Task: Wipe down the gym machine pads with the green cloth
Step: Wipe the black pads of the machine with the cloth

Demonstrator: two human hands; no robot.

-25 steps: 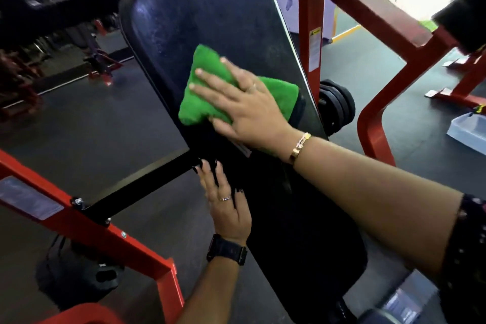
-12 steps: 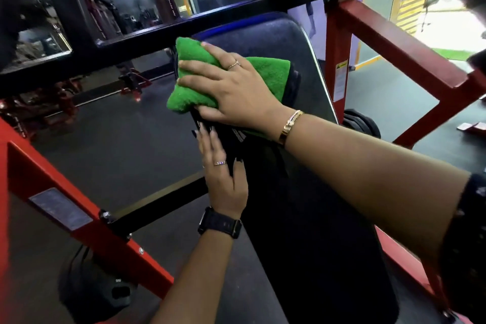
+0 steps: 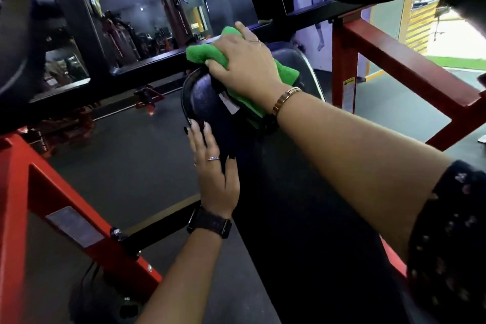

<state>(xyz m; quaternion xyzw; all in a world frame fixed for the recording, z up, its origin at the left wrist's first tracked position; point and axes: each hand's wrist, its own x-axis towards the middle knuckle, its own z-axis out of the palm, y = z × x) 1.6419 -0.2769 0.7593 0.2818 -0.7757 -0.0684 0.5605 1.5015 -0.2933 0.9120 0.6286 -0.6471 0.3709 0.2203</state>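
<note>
Head camera looks down along a long black pad [image 3: 276, 179] that slopes up and away from you, set inside the machine's red frame [image 3: 394, 55].

Your right hand [image 3: 244, 60] lies palm down on the green cloth [image 3: 202, 54] at the pad's top end. The fingers are spread and nearly straight across the cloth, with only a slight bend where they follow the rounded end of the pad; the thumb [image 3: 213, 63] presses the near fold. You are pressing the cloth rather than clutching it. The cloth is bunched, with one lump pushed out to the left past your thumb and a flatter tail trailing under your wrist, beside the gold bracelet [image 3: 285, 98].

Your left hand [image 3: 213, 166] is lower down, laid flat against the pad's left edge. Its fingers are straight and close together and point up the slope, the dark-nailed tips touching the rim just below the cloth, while the thumb rests on the pad's face. It holds nothing. A ring [image 3: 213, 158] sits on one finger and a black watch [image 3: 209, 222] on the wrist.

A black bar [image 3: 157, 229] runs from the red frame to the pad, passing below your left wrist, over the dark floor [image 3: 131, 152].
</note>
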